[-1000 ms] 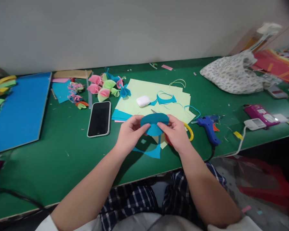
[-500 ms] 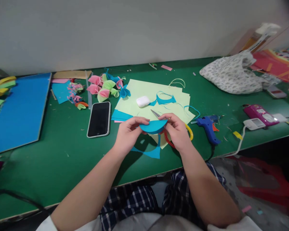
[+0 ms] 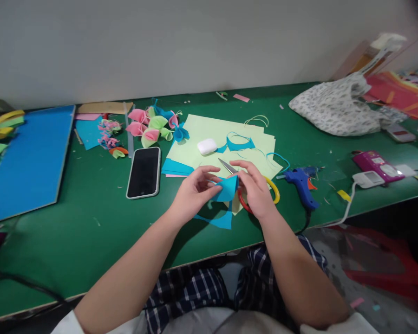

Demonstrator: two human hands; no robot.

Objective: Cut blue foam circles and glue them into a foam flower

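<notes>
A folded piece of blue paper is held up between both hands. My left hand pinches its left side between thumb and fingers. At its right edge, my right hand grips it with the fingertips. Scissors with red and yellow handles lie under my right hand, their blades pointing up and left. Below the held paper, a blue paper offcut with a curved cut-out rests on the table. Pale green sheets lie just beyond the hands, with a white earbud case on them.
A phone lies to the left, near pink, green and blue paper petals. Farther left is a blue board. On the right are a blue glue gun, a magenta device with a cable, and a patterned cloth bag.
The blue paper was a half-round fold with its curved edge down; it now appears turned and bent narrower. My left hand has shifted slightly right, its fingers lifted more.
</notes>
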